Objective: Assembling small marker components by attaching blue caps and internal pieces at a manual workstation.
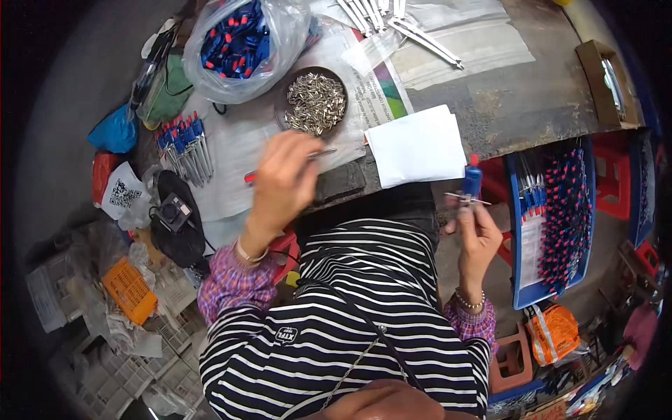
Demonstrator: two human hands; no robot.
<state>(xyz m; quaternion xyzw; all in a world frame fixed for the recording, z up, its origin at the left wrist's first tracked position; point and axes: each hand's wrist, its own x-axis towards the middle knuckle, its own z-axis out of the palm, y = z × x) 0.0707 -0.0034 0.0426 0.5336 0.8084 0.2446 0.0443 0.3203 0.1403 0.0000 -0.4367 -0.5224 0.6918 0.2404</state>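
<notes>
My left hand (283, 171), slightly smeared by motion, is closed around a slim tool with a metal shaft and a red end (250, 178). It hovers just below a round brown bowl (279, 112) filled with small metal pins (316, 103). My right hand (476, 234) pinches a blue-handled tool with a red tip (472, 180), held upright beyond the table's front edge. Thin metal pieces stick out sideways at its lower end, above my fingertips. White paper sheets (418, 145) lie on the table between my hands.
A clear plastic bag (285, 28) of blue and red parts stands behind the bowl. Blue-handled tools (185, 148) lie at left. Long metal parts (427, 42) lie at the back. At right, a blue tray (516, 266) holds many finished-looking blue pieces near red stools (612, 175).
</notes>
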